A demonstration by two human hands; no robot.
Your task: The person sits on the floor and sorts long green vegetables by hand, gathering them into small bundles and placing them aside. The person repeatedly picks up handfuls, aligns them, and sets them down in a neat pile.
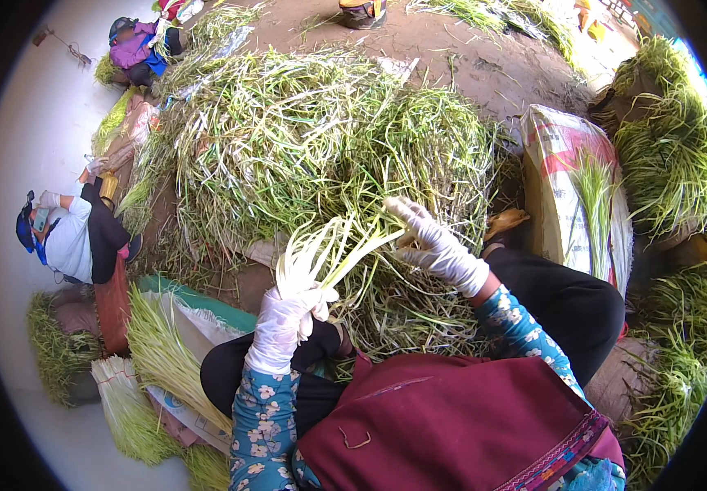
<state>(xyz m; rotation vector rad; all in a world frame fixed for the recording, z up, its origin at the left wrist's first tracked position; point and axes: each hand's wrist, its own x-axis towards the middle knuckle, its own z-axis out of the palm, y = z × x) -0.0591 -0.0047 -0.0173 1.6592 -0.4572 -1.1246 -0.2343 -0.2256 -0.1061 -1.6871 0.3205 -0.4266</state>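
Note:
White gloves cover both hands. My left hand (295, 310) is closed around the lower part of a small bunch of pale yellow-green leafy stalks (313, 251), which fan upward from the fist. Some of the stalks reach right toward my right hand (433, 242), whose fingers are extended and somewhat apart near their ends; whether a fingertip touches them I cannot tell. Behind both hands rises a large heap of loose green and yellowed leaves (279, 135). A few similar stalks (596, 208) lie on a woven sack with red bands (550, 166) at the right.
Bundled pale stalks (129, 405) and a loose pile of stalks (166, 344) lie at the left, by a green-edged woven sack (224, 313). Two people sit at the left, one holding a phone (41, 219). More leaf piles (672, 153) stand at the right.

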